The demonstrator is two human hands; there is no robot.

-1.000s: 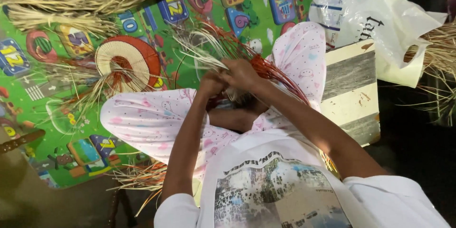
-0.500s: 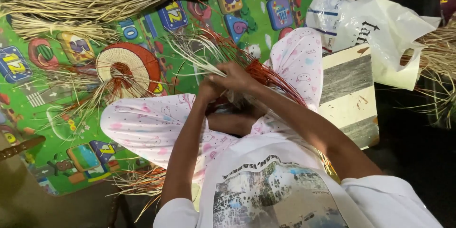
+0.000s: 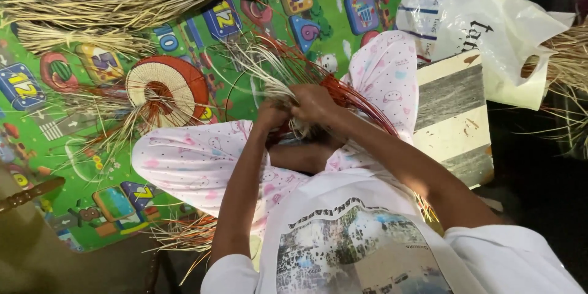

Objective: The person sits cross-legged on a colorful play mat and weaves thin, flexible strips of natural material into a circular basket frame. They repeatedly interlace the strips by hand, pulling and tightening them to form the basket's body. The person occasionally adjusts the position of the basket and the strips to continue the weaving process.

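Both hands meet over my lap on a bunch of pale and reddish-orange straw strands [image 3: 288, 70]. My left hand [image 3: 272, 113] pinches the strands from the left; my right hand [image 3: 315, 104] is closed over them from the right. The strands fan out up and to the right across my knee. A round woven disc [image 3: 165, 89], cream with an orange-red rim and loose straw ends, lies on the mat to the left of my hands.
A green play mat [image 3: 73, 165] with coloured tiles covers the floor. Two long bundles of dry straw [image 3: 128, 3] lie at its top left. A white plastic bag [image 3: 484, 30] and a striped board [image 3: 453, 116] sit at right, beside more straw [image 3: 569, 67].
My hands have shifted a little on the strand bunch, still gripping it. The view has drifted slightly; the disc and bundles stay where they were.
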